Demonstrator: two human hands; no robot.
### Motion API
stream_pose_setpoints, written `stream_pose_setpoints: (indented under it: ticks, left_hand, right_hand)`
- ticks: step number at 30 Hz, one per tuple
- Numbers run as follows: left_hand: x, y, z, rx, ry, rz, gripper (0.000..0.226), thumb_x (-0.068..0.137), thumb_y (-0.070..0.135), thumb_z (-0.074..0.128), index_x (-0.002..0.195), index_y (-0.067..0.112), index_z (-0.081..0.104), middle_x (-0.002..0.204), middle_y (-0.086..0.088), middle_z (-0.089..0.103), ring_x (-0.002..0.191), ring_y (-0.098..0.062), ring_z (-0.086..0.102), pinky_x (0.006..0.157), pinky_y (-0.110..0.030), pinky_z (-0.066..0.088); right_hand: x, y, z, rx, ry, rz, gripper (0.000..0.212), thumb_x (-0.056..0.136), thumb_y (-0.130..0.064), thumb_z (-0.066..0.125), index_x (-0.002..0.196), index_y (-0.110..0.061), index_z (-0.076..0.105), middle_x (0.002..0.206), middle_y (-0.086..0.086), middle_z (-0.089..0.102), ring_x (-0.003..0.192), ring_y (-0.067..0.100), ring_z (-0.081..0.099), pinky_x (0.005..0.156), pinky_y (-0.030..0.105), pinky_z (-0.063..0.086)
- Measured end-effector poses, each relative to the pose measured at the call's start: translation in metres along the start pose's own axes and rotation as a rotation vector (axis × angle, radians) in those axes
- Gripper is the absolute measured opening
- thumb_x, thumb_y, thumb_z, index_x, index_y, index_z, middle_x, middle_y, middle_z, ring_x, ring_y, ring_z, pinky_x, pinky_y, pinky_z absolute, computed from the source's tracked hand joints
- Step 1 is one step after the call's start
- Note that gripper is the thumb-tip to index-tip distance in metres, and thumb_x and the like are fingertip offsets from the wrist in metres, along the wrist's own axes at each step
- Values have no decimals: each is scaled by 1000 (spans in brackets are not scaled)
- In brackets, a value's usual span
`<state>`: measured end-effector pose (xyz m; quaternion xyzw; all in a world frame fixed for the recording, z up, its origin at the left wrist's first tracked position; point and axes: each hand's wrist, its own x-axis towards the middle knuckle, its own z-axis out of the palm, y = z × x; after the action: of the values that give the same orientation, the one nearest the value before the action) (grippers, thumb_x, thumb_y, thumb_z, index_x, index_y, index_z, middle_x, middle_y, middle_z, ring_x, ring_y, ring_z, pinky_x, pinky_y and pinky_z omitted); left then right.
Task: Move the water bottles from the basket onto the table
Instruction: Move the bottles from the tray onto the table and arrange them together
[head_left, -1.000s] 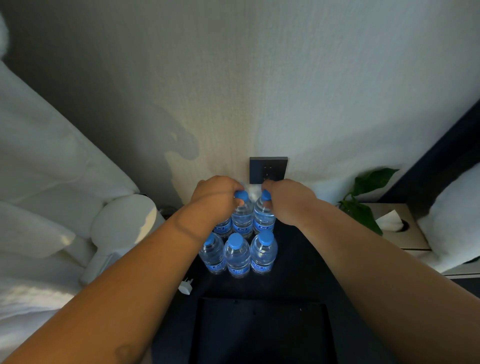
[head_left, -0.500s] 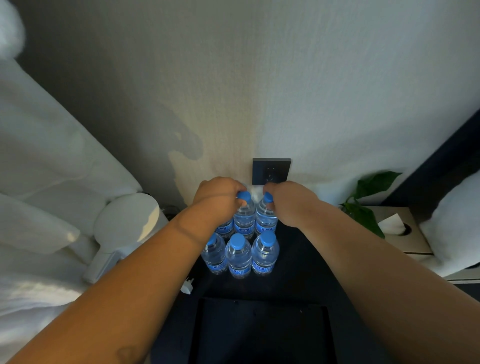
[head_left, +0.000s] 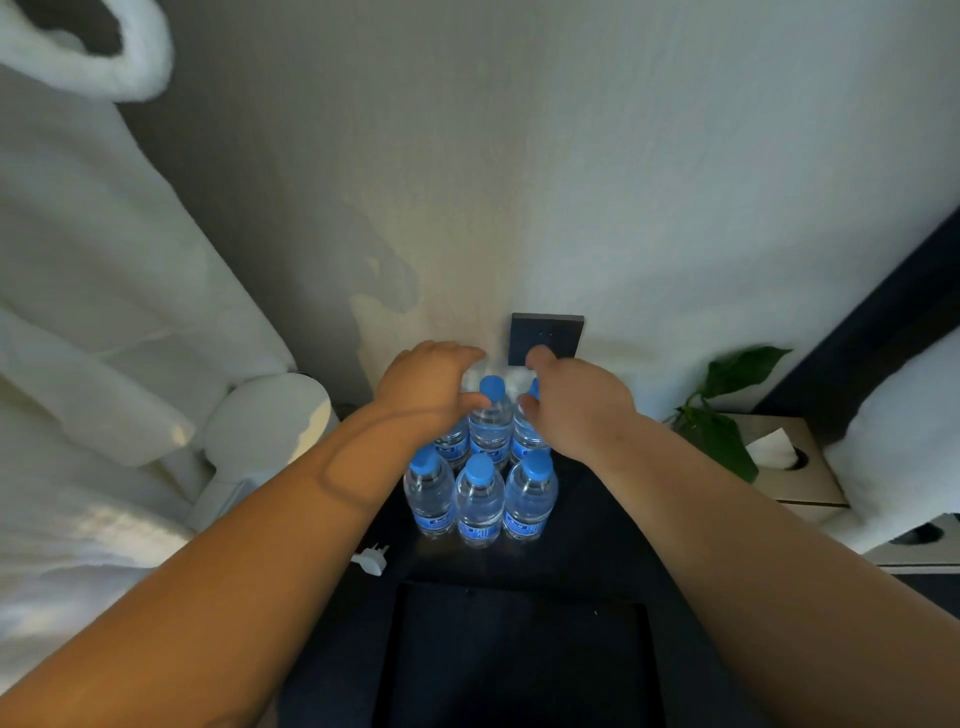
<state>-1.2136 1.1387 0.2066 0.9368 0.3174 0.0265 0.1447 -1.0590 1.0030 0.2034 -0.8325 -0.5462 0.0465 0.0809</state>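
Head view: the dark bench (head_left: 597, 525) carries six bottles (head_left: 479, 499) in two rows by the wall. My left hand (head_left: 426, 387) and right hand (head_left: 574, 402) have just released the back-row caps. Both hover loosely spread and hold nothing, so I judge the unloading finished.

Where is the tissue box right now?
Head view, right side: the tissue box sits just right of the green plant, well right of the bottles.

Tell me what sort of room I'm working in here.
Probably a hotel room or bedroom, at the bedside. Small blue-capped clear plastic water bottles stand on a dark bedside table, white puffy bedding lies to the left, and a beige rectangular tissue box sits to the right.
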Motion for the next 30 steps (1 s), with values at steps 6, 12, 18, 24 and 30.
stream_pose_setpoints:
  ticks: [6, 12, 18, 24, 30]
  left_hand:
    - [-36, -16, -3, -55, 41, 3, 50, 89, 47, 76, 130, 19, 68, 121, -6, 64, 112, -27, 59, 93, -38, 49]
    - [-74, -33, -3, -10, -120, -5, 30, 85, 53, 75, 95, 26, 72, 83, 7, 63, 80, -19, 63, 67, -35, 50]
    - [-96, -31, 13, 4, -99, 8, 26, 94, 40, 66, 113, 22, 65, 103, -3, 72, 94, -26, 67, 73, -35, 47]
    - [-102, -27, 16, -65, -75, 16, 28, 96, 30, 63, 120, 16, 65, 110, -9, 72, 98, -30, 67, 81, -39, 53]
    - [-95, -25, 10, 2, -186, 31, 34, 99, 20, 65, 132, 19, 60, 119, -11, 66, 106, -30, 62, 82, -36, 46]
  right_hand:
    - [-21, -25, 1, 116, -119, -19, 29, 100, -55, 52, 104, -28, 61, 88, -6, 63, 83, 18, 63, 66, 34, 49]
    - [-49, -42, 24, 121, -295, -112, 56, 91, -70, 60, 129, -30, 59, 101, -7, 62, 92, 17, 60, 77, 37, 51]
    - [-65, -46, 44, 31, -171, -96, 51, 99, -58, 56, 134, -22, 54, 110, 4, 65, 109, 28, 57, 85, 46, 55]
    - [-63, -51, 47, 59, -191, -10, 42, 99, -56, 53, 128, -25, 56, 109, 0, 63, 113, 29, 54, 87, 47, 53]
    - [-63, -49, 48, 37, -222, 14, 48, 99, -56, 55, 136, -26, 52, 121, 2, 64, 120, 30, 50, 92, 48, 52]
